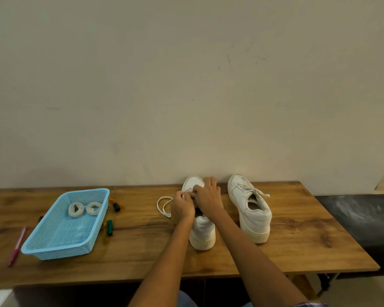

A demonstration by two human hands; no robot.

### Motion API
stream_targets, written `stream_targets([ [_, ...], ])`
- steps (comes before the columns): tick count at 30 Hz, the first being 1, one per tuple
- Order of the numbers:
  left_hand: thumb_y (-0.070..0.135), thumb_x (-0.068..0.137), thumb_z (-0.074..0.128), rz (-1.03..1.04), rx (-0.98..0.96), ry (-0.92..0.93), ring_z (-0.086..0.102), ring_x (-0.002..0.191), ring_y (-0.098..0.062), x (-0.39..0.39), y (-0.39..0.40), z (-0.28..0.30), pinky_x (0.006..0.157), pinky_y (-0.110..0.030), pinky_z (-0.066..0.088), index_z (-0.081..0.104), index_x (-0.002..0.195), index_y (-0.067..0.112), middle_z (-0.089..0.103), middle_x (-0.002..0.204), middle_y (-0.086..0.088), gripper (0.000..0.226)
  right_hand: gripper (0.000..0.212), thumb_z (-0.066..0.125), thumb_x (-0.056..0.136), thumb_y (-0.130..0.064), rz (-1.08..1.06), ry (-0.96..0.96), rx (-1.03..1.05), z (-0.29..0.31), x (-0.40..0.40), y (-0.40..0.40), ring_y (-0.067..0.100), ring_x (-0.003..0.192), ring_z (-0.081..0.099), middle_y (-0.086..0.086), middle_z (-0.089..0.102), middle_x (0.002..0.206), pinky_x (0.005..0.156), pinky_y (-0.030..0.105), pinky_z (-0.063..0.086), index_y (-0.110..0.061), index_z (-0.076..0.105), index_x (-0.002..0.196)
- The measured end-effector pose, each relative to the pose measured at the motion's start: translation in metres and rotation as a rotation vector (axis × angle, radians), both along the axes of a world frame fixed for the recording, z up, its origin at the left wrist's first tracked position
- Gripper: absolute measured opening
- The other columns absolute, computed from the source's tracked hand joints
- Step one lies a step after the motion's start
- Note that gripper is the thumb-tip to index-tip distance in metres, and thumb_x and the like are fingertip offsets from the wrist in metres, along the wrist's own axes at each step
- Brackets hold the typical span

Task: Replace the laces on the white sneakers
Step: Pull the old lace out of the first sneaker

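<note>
The left hand [182, 208] pinched a thin white shoelace [164, 206] just above the near white leather sneaker [201, 227], and its fingers were curled tight. The right hand [208, 196] lay over the front of that same shoe, fingers bent, and it seemed to pinch the lace too, close to the eyelets. Both hands were touching each other. The lace made a floppy loop on the brown wooden tabletop [286, 251], just left of the shoe. A lace like this looked soft, light and bendy, so it was best held near its stiff tip, or right beside the hole it went through. The shoe looked firm and could stand by itself. A second white sneaker [251, 209], with its lace tied, stood near on the right. Well apart on the left sat a light blue plastic basket [60, 244] with little holes. Inside it, at the far end, lay two rolled-up white laces [84, 208], side by side. Some coloured markers [109, 227] and a pink pen [18, 244] lay beside the basket.
</note>
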State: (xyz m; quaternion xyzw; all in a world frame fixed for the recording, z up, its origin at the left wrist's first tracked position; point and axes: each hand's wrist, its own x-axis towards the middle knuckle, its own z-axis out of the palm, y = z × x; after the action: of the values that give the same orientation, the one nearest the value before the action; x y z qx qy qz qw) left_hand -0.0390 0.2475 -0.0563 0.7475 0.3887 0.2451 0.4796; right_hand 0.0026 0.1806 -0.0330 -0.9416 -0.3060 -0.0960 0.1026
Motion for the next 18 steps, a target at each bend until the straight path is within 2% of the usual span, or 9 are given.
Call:
stream_targets([
  [2, 0.030, 0.099, 0.043, -0.002, -0.001, -0.030, 0.055, 0.087, -0.020, -0.0001, 0.0006, -0.0014, 0.069, -0.031, 0.041, 0.061, 0.107, 0.010, 0.066, 0.105, -0.008, 0.028, 0.031, 0.036, 0.101, -0.028, -0.033, -0.005, 0.096, -0.0002, 0.0001, -0.0007, 0.027, 0.124, 0.034, 0.011, 0.041, 0.128, 0.096, 0.033, 0.036, -0.012, 0.059, 0.115],
  [5, 0.030, 0.098, 0.044, -0.005, 0.007, -0.053, 0.058, 0.093, -0.025, -0.0001, 0.0007, -0.0017, 0.070, -0.030, 0.042, 0.063, 0.107, 0.012, 0.067, 0.104, -0.007, 0.028, 0.022, 0.042, 0.098, -0.019, -0.209, -0.161, 0.272, -0.0009, -0.0032, -0.0031, 0.028, 0.110, 0.046, 0.011, 0.049, 0.116, 0.084, 0.035, 0.041, -0.009, 0.061, 0.102],
  [7, 0.031, 0.098, 0.043, -0.009, 0.017, -0.051, 0.059, 0.092, -0.024, 0.0006, 0.0009, -0.0033, 0.068, -0.029, 0.040, 0.065, 0.104, 0.013, 0.067, 0.102, -0.007, 0.029, 0.015, 0.051, 0.094, -0.017, -0.271, -0.210, 0.345, -0.0003, -0.0054, -0.0034, 0.033, 0.109, 0.050, 0.017, 0.053, 0.118, 0.077, 0.039, 0.045, -0.008, 0.061, 0.101],
  [8, 0.031, 0.098, 0.043, -0.012, 0.024, -0.052, 0.059, 0.091, -0.023, 0.0012, 0.0009, -0.0042, 0.067, -0.029, 0.041, 0.066, 0.104, 0.013, 0.068, 0.102, -0.007, 0.030, 0.020, 0.052, 0.094, -0.020, -0.259, -0.206, 0.356, -0.0005, -0.0052, -0.0036, 0.034, 0.115, 0.048, 0.019, 0.050, 0.125, 0.079, 0.041, 0.045, -0.009, 0.059, 0.108],
  [11, 0.032, 0.098, 0.043, -0.010, 0.030, -0.053, 0.061, 0.091, -0.023, 0.0017, 0.0010, -0.0059, 0.069, -0.030, 0.047, 0.066, 0.105, 0.015, 0.068, 0.101, -0.005, 0.029, 0.037, 0.041, 0.099, -0.033, -0.111, -0.041, 0.174, 0.0007, -0.0017, -0.0012, 0.033, 0.136, 0.024, 0.017, 0.028, 0.146, 0.098, 0.043, 0.037, -0.018, 0.047, 0.131],
  [13, 0.032, 0.098, 0.043, -0.005, 0.025, -0.052, 0.061, 0.090, -0.023, 0.0020, 0.0017, -0.0062, 0.073, -0.033, 0.051, 0.066, 0.103, 0.016, 0.069, 0.100, -0.005, 0.028, 0.036, 0.036, 0.100, -0.035, -0.038, 0.017, 0.026, 0.0009, -0.0002, 0.0006, 0.032, 0.139, 0.017, 0.014, 0.024, 0.148, 0.103, 0.042, 0.034, -0.018, 0.049, 0.130],
  [16, 0.032, 0.097, 0.043, -0.014, 0.031, -0.053, 0.061, 0.090, -0.022, 0.0015, 0.0013, -0.0050, 0.075, -0.035, 0.052, 0.066, 0.103, 0.016, 0.069, 0.100, -0.005, 0.028, 0.036, 0.033, 0.101, -0.032, -0.005, 0.046, 0.005, 0.0019, -0.0013, -0.0007, 0.029, 0.131, 0.027, 0.013, 0.035, 0.139, 0.100, 0.038, 0.035, -0.014, 0.056, 0.122],
  [18, 0.030, 0.097, 0.043, -0.014, 0.031, -0.058, 0.061, 0.091, -0.023, 0.0010, 0.0011, -0.0043, 0.073, -0.033, 0.049, 0.066, 0.103, 0.015, 0.068, 0.100, -0.005, 0.028, 0.032, 0.035, 0.101, -0.027, -0.037, 0.005, 0.182, 0.0013, -0.0025, -0.0029, 0.028, 0.124, 0.035, 0.012, 0.041, 0.130, 0.095, 0.037, 0.037, -0.012, 0.060, 0.114],
])
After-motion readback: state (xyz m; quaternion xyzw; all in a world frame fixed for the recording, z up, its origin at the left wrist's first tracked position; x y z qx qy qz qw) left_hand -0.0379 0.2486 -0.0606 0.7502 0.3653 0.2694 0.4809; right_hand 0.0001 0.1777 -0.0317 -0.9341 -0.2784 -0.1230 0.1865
